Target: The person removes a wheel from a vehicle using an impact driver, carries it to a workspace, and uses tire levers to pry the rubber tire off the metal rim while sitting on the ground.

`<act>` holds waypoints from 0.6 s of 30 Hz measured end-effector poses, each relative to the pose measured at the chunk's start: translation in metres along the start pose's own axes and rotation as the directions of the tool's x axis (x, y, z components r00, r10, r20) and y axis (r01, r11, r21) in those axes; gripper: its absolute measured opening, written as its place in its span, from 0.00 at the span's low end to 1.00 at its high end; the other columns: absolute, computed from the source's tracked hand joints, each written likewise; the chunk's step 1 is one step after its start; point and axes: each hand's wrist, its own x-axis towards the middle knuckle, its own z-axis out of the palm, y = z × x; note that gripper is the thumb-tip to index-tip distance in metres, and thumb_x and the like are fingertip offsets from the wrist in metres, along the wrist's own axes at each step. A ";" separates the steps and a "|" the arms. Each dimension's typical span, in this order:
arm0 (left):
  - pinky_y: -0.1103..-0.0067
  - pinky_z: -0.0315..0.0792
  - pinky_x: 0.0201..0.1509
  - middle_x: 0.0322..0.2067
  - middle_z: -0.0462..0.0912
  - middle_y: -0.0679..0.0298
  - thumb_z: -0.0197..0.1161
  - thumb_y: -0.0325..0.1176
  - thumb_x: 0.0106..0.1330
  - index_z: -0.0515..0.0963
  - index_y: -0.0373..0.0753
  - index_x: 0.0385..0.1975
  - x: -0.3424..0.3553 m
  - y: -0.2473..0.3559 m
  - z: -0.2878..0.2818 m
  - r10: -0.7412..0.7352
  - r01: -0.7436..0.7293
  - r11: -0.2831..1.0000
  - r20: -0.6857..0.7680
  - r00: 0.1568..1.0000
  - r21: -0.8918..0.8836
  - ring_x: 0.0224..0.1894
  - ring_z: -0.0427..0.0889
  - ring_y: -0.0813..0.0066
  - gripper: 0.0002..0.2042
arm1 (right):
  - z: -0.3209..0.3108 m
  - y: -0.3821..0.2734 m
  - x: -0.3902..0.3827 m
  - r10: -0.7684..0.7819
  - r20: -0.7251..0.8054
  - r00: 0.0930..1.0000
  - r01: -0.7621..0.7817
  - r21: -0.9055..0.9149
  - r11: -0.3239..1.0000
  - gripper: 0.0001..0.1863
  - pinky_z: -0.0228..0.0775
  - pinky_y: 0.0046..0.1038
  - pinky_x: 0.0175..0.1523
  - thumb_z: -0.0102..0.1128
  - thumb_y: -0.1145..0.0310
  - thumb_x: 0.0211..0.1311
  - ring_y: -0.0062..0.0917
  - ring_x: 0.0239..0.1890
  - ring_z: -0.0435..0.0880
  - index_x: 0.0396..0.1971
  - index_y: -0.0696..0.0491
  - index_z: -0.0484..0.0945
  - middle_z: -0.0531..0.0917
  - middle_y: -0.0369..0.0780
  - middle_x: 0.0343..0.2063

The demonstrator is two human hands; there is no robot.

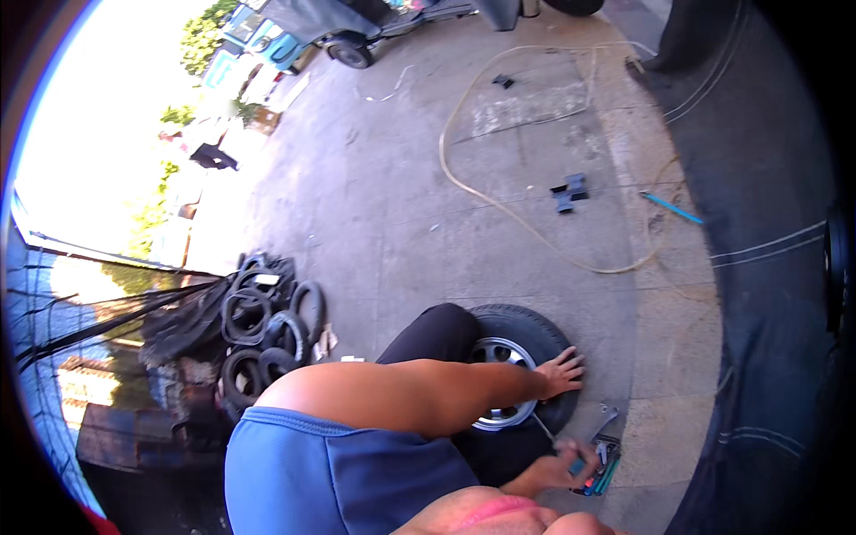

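A wheel with a black tyre (pixel 546 334) and a silver spoked rim (pixel 505 415) lies on the ground against my knees. My left hand (pixel 562 372) rests on the tyre's right side, fingers spread and holding nothing. Lower down, my right hand (pixel 563 468) is slightly blurred, its fingers curled. A thin rod-like tool (pixel 543 430) runs from the rim's edge to these fingers, and a bit of teal shows among them. Just beyond that hand, a small group of hand tools (pixel 606 468) with teal handles lies on the ground. A flat metal tool (pixel 603 422) lies above them.
Several loose tyres and tubes (pixel 267 325) are piled at the left. A pale hose (pixel 499 207) loops over the concrete ahead. Dark blocks (pixel 569 192) and a blue stick (pixel 673 207) lie farther off. Dark sheeting (pixel 767 267) runs along the right. Vehicles (pixel 349 52) stand at the back.
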 end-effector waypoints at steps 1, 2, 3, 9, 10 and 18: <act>0.41 0.29 0.78 0.71 0.61 0.58 0.82 0.45 0.37 0.69 0.57 0.65 0.006 -0.001 -0.013 0.035 -0.035 0.999 0.006 0.999 -0.021 0.78 0.45 0.49 0.46 | 0.013 -0.015 0.001 -0.013 0.024 1.000 0.015 -0.087 0.996 0.11 0.74 0.33 0.43 0.56 0.67 0.61 0.23 0.20 0.71 0.22 0.55 0.70 0.73 0.35 0.15; 0.42 0.29 0.78 0.71 0.61 0.58 0.82 0.44 0.38 0.69 0.57 0.65 -0.005 -0.001 -0.007 0.005 -0.005 1.000 0.040 0.999 -0.006 0.78 0.47 0.49 0.46 | 0.006 -0.022 -0.002 0.019 -0.010 1.000 -0.020 -0.078 0.997 0.10 0.74 0.32 0.42 0.56 0.68 0.60 0.24 0.20 0.71 0.23 0.56 0.70 0.73 0.36 0.16; 0.42 0.30 0.78 0.71 0.62 0.58 0.82 0.44 0.38 0.70 0.57 0.65 0.002 0.002 -0.010 -0.012 0.011 1.000 0.046 0.999 0.014 0.78 0.48 0.49 0.46 | -0.010 -0.026 0.013 0.026 -0.026 0.999 -0.026 -0.022 0.999 0.08 0.73 0.31 0.42 0.56 0.69 0.59 0.24 0.21 0.71 0.25 0.56 0.70 0.73 0.36 0.17; 0.48 0.41 0.79 0.68 0.65 0.53 0.77 0.45 0.49 0.71 0.50 0.64 -0.024 0.001 -0.032 -0.119 0.108 0.985 -0.077 0.990 -0.133 0.75 0.55 0.49 0.38 | -0.127 -0.093 0.075 -0.104 0.009 0.995 0.096 0.290 0.952 0.06 0.67 0.23 0.28 0.53 0.76 0.67 0.21 0.23 0.71 0.40 0.57 0.67 0.71 0.38 0.21; 0.49 0.44 0.78 0.68 0.66 0.52 0.76 0.45 0.51 0.71 0.49 0.64 -0.035 -0.006 -0.050 -0.148 0.127 0.976 -0.108 0.983 -0.175 0.74 0.57 0.49 0.37 | -0.143 -0.095 0.079 -0.089 0.087 0.992 0.074 0.167 0.983 0.07 0.67 0.23 0.28 0.52 0.76 0.68 0.21 0.23 0.72 0.42 0.56 0.66 0.71 0.38 0.21; 0.57 0.64 0.70 0.63 0.70 0.50 0.73 0.45 0.55 0.75 0.43 0.59 -0.184 -0.086 -0.083 -0.523 0.350 0.816 -0.332 0.785 -0.460 0.67 0.67 0.48 0.30 | -0.172 -0.080 0.033 0.190 0.101 0.977 -0.178 -0.123 0.976 0.09 0.70 0.26 0.28 0.49 0.75 0.73 0.21 0.20 0.72 0.49 0.51 0.64 0.74 0.38 0.21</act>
